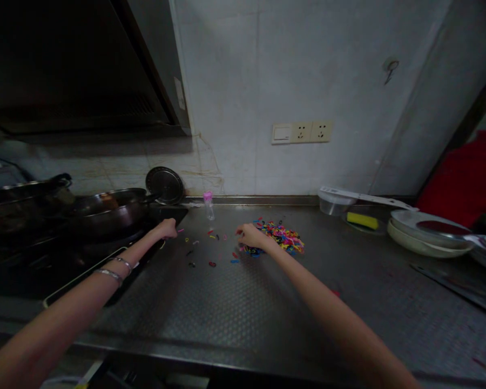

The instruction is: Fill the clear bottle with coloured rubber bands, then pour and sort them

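A heap of small multicoloured rubber bands (287,237) lies on the metal counter, with loose bands (213,264) scattered to its left. My right hand (251,236) is at the heap's left edge, palm down, fingers curved and slightly apart; nothing shows between them. At the counter's left side, beside the stove, my left hand (168,228) has its fingers drawn together. A pink band (180,230) is right by its fingertips; whether they grip it or something else is unclear. A small clear bottle with a pink cap (209,205) stands upright behind the loose bands.
On the left, a frying pan (109,208) sits on the stove under the range hood (76,70); a round dark lid (164,185) leans on the wall. To the right are a plastic tub (335,204), a yellow sponge (362,221), stacked bowls (425,243) and a flat blade (453,283).
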`<state>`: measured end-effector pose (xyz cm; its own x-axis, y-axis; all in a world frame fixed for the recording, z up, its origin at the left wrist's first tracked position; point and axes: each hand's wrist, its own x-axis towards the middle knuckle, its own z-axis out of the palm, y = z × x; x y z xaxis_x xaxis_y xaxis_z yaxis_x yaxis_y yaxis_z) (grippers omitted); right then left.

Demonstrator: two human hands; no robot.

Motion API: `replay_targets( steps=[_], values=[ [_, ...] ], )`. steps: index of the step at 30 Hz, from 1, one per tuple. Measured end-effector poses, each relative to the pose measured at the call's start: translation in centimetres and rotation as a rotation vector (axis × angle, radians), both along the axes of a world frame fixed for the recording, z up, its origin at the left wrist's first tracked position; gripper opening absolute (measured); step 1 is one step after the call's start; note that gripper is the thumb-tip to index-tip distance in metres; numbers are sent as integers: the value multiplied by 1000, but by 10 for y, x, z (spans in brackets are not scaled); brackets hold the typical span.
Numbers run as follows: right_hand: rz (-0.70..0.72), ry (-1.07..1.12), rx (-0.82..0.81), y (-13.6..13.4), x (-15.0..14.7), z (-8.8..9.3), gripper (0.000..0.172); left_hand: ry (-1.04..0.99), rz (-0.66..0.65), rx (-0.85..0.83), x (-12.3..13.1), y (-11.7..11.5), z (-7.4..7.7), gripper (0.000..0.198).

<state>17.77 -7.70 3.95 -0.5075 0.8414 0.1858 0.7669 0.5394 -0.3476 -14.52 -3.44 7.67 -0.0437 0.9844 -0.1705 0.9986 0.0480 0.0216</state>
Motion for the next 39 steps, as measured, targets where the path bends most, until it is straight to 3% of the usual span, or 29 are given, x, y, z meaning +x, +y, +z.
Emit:
replay_targets(
  steps=[4, 10, 16, 23, 27, 30, 39],
  values=[
    [-70, 44, -46, 16, -30, -11, 36, 39, 92, -124, -4, -11, 1, 6],
    [-134, 59, -99, 30, -58, -17, 40, -40, 134, -113, -5, -11, -9, 7],
    [-102, 71, -126, 31, -71, -14, 41, -39, 147, -113, -7, -8, -13, 9],
    [-80, 113, -111, 38, -72, -16, 41, -123, 54, -5, -15, 3, -5, 27],
    [-76, 214, -104, 48, -75, -22, 40, 5, -143, 99, -25, 20, -8, 27],
    [-73, 221, -131, 52, -80, -22, 39, 118, -243, 65, -28, 25, -14, 23],
    [10, 105, -191, 47, -87, -17, 44, 235, -164, -80, -14, 20, -11, 16]
  ],
)
